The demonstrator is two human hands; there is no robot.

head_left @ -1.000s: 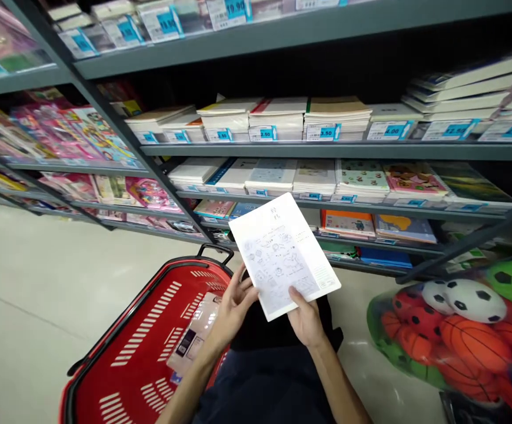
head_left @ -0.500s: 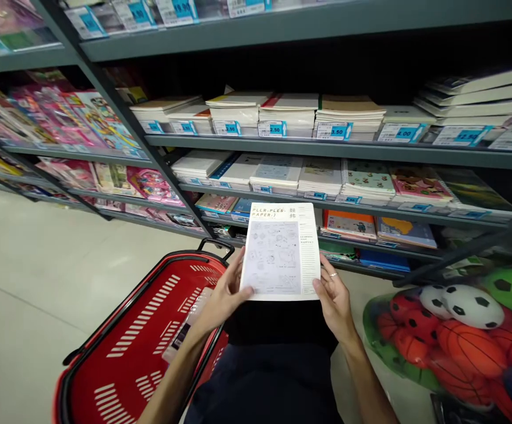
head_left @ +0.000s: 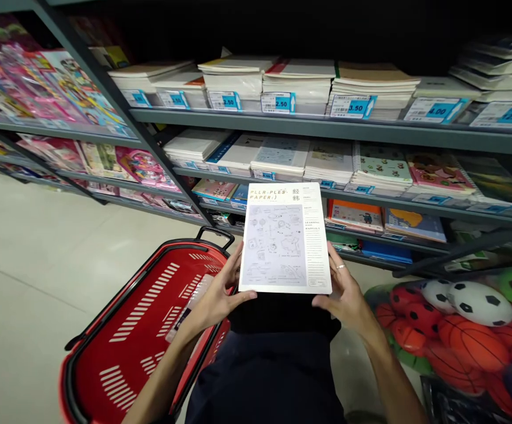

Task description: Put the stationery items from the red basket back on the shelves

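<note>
A white notebook (head_left: 276,247) with a pale lilac printed panel and the lettering "PLLR-PLES-PAPER:)" is held in front of me, its cover facing up. My left hand (head_left: 220,297) grips its lower left corner, thumb along the bottom edge and fingers partly hidden underneath. On the other side, my right hand (head_left: 346,294), with a ring on one finger, supports the right edge. Its fingers reach beneath the notebook, while the thumb stands just below the bottom edge, off the cover.
To my left stands a red shopping basket (head_left: 139,318) with a clear-wrapped item (head_left: 189,309) inside. Ahead, a grey shelf (head_left: 282,126) carries stacked notebooks with price tags. Toys in pink packaging (head_left: 30,82) fill the left shelves. Bagged balls (head_left: 472,335) lie at right.
The notebook has come slightly up and looks larger. My right thumb has slid off its cover to below the edge. The view has tilted down and closer to the shelf.
</note>
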